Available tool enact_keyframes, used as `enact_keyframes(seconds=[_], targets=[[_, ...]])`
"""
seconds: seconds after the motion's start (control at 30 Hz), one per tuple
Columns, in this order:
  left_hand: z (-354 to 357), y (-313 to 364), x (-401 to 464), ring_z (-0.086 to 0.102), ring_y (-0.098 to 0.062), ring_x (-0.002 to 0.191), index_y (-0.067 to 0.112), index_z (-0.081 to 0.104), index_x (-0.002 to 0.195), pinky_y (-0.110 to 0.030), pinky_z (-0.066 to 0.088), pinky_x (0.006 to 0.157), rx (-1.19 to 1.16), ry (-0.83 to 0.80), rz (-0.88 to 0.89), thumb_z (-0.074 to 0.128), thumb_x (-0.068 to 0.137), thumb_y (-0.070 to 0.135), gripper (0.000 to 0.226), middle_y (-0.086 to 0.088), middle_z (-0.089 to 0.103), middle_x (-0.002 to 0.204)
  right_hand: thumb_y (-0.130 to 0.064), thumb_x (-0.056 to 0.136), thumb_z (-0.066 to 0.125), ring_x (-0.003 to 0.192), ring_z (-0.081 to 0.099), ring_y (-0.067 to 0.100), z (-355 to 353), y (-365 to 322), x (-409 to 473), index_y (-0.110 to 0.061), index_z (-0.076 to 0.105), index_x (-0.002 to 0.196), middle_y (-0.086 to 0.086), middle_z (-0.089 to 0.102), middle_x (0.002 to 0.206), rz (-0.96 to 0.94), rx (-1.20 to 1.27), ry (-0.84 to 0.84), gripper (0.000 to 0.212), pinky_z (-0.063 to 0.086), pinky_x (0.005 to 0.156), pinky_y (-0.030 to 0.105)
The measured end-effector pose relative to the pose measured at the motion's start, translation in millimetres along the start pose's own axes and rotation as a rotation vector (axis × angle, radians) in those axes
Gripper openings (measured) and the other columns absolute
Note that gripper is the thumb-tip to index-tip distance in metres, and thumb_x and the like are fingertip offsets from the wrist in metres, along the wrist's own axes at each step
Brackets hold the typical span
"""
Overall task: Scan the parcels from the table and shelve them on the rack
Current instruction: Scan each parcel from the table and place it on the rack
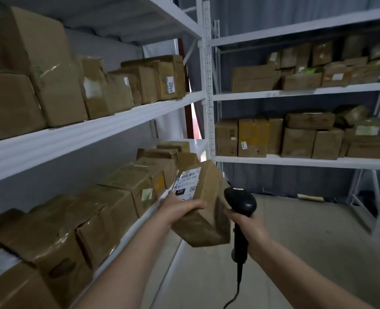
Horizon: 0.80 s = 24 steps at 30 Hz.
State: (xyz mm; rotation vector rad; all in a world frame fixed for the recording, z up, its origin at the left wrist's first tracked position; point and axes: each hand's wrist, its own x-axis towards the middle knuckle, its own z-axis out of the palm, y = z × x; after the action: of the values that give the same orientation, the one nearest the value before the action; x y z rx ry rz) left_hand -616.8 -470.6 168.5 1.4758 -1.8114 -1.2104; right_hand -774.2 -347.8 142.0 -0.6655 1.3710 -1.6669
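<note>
My left hand (177,208) grips a brown cardboard parcel (206,210) from its near left side, thumb across the top by the white shipping label (187,185). The parcel is tilted in the air beside the front edge of the left rack's lower shelf (126,233). My right hand (245,221) grips the handle of a black barcode scanner (241,202), right of the parcel and touching its right side. The scanner's head sits level with the parcel's top. Its cable hangs down between my forearms.
The white rack on the left (91,128) carries rows of brown boxes on two shelves. A second white rack (296,160) along the back wall also holds many boxes. Grey floor (296,241) lies open to the right. No table is in view.
</note>
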Motion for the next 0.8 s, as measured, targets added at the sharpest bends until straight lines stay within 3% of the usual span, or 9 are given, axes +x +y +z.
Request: enact_keyframes(seconds=[0.07,0.17,0.23,0.3,0.43,0.6,0.8], targets=[[1,13,14,0.062,-0.018,0.098,0.025,0.053,0.123,-0.033,0.055,0.085,-0.061,0.001,0.013,0.086,0.037,0.059,0.098,0.001,0.063,0.109,-0.011,0.081,0.075,0.077,0.062,0.017,1,-3,15,-0.013,0.065,0.097,0.005,0.067,0.084,-0.027,0.015,0.009,0.019,0.043,0.059,0.025],[4,26,32,0.062,-0.016,0.093,0.027,0.059,0.103,-0.032,0.053,0.086,-0.095,0.041,0.035,0.088,0.059,0.042,0.055,0.004,0.065,0.098,-0.014,0.078,0.078,0.085,0.067,0.024,4,-6,43,-0.011,0.067,0.102,0.010,0.071,0.091,-0.032,0.026,-0.014,0.026,0.052,0.070,0.032],[6,33,46,0.065,-0.018,0.093,0.028,0.061,0.103,-0.035,0.055,0.088,-0.092,0.099,0.027,0.090,0.044,0.051,0.070,0.003,0.069,0.100,-0.011,0.077,0.079,0.090,0.069,0.028,6,-6,67,-0.009,0.069,0.106,0.014,0.072,0.096,-0.025,0.048,-0.037,0.031,0.055,0.083,0.040],[8,39,62,0.067,-0.018,0.094,0.030,0.062,0.110,-0.036,0.057,0.086,-0.059,0.166,0.009,0.087,0.030,0.058,0.088,0.004,0.070,0.104,-0.009,0.077,0.078,0.091,0.069,0.029,6,-6,93,-0.010,0.068,0.107,0.014,0.072,0.097,-0.012,0.060,-0.066,0.032,0.054,0.086,0.042],[22,58,104,0.064,-0.014,0.094,0.029,0.063,0.110,-0.025,0.053,0.073,-0.060,0.232,0.017,0.088,0.046,0.049,0.071,0.007,0.069,0.103,-0.009,0.075,0.079,0.092,0.070,0.027,1,-7,152,-0.013,0.068,0.109,0.011,0.074,0.096,-0.012,0.082,-0.124,0.035,0.055,0.087,0.042],[64,107,181,0.059,-0.018,0.105,0.036,0.051,0.120,-0.039,0.052,0.093,-0.113,0.311,0.012,0.085,0.030,0.061,0.099,0.008,0.062,0.115,-0.007,0.076,0.078,0.092,0.070,0.025,-33,-35,244,-0.011,0.068,0.108,0.011,0.074,0.096,-0.030,0.076,-0.164,0.035,0.053,0.081,0.034],[119,172,269,0.057,-0.015,0.103,0.032,0.043,0.125,-0.034,0.051,0.090,-0.252,0.347,0.026,0.087,0.051,0.040,0.087,0.009,0.059,0.109,-0.007,0.078,0.077,0.090,0.067,0.023,-76,-91,352,-0.011,0.069,0.103,0.009,0.072,0.093,-0.035,0.025,-0.211,0.027,0.050,0.074,0.032]])
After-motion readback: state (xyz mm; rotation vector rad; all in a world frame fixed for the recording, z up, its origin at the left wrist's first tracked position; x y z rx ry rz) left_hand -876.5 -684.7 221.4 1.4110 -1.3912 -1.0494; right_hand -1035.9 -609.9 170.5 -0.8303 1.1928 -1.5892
